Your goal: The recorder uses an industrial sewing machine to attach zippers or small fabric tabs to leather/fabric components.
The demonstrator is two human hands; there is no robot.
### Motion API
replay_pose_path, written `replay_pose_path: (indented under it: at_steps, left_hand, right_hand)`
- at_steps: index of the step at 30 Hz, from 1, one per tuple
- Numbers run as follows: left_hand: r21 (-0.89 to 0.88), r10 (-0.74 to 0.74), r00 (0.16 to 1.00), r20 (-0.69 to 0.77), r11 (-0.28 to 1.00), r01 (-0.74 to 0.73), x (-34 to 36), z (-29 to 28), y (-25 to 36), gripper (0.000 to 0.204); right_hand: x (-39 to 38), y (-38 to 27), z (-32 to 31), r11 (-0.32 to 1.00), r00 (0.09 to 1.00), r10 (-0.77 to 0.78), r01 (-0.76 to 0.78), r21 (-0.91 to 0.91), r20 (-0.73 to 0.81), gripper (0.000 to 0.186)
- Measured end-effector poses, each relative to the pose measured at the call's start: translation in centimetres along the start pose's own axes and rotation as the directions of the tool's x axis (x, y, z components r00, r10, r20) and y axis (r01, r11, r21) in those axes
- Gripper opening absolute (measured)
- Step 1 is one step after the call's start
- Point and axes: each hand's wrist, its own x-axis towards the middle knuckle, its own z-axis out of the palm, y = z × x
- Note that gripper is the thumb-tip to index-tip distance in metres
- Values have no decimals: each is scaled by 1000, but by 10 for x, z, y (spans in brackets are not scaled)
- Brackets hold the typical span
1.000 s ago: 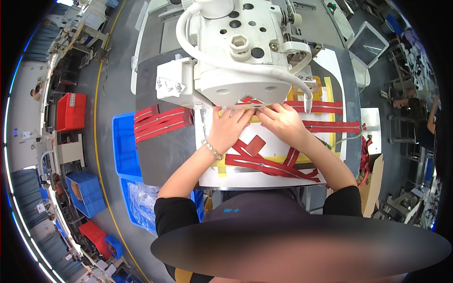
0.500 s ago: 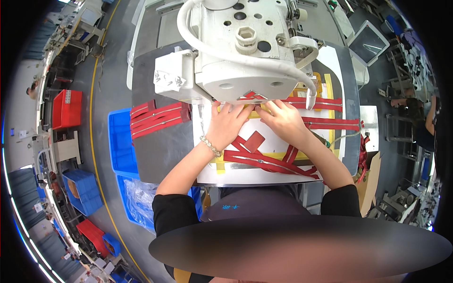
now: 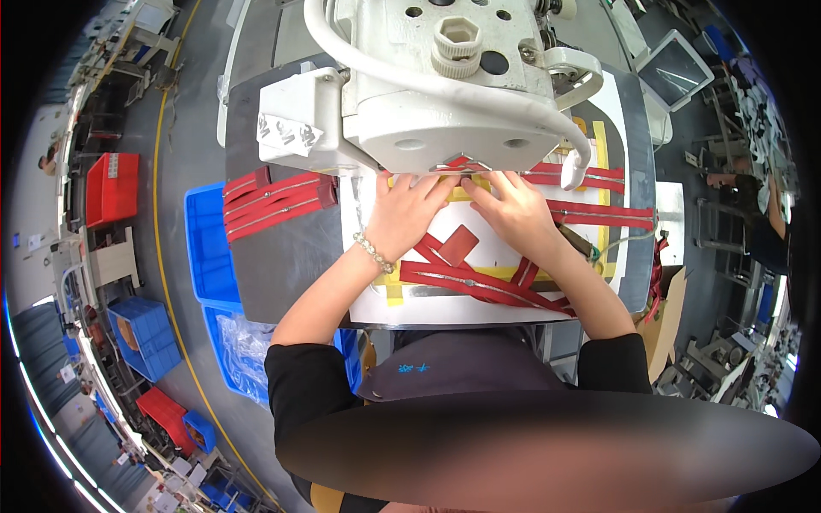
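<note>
My left hand [image 3: 400, 215] lies flat on the work with its fingers spread, their tips close to the lower edge of a white sewing machine head [image 3: 445, 128]. Beside it, my right hand [image 3: 520, 215] rests palm down, fingers stretched out and slightly apart. The two index fingers nearly meet in the middle. Beneath both hands is a white sheet [image 3: 368, 309] with yellow tape. Red zippers [image 3: 603, 214] run out to the right of my right hand. Nearer to me lie a red zipper [image 3: 487, 285] and a red square patch [image 3: 459, 245]. What the fingertips press on is mostly hidden.
At the table's left lie several more red zippers [image 3: 282, 205]. Blue bins [image 3: 211, 248], one holding clear plastic, stand below that side. A cardboard box [image 3: 665, 329] is at the right edge, with a screen [image 3: 674, 70] farther back. A person [image 3: 765, 205] is at the far right.
The whole view has shifted slightly, so the machine head appears larger and higher. Both hands keep nearly the same place at its lower edge.
</note>
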Motion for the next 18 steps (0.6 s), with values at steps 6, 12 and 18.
replay_pose_path:
  at_steps: [6, 12, 18]
  left_hand:
    - [-13, 4, 1000, 0, 1000, -4, 0, 0, -1, 44]
    - [-19, -6, 1000, -1, 1000, 6, -1, 2, -1, 46]
    - [-30, 19, 1000, -21, 999, -20, 0, 5, -5, 44]
  right_hand:
    - [1, -3, 1, 1000, 1000, 11, -11, -14, 9, 34]
    - [-1, -7, 2, 998, 999, 21, -20, -55, 24, 36]
    - [-2, -8, 1, 998, 998, 40, -37, -43, 58, 37]
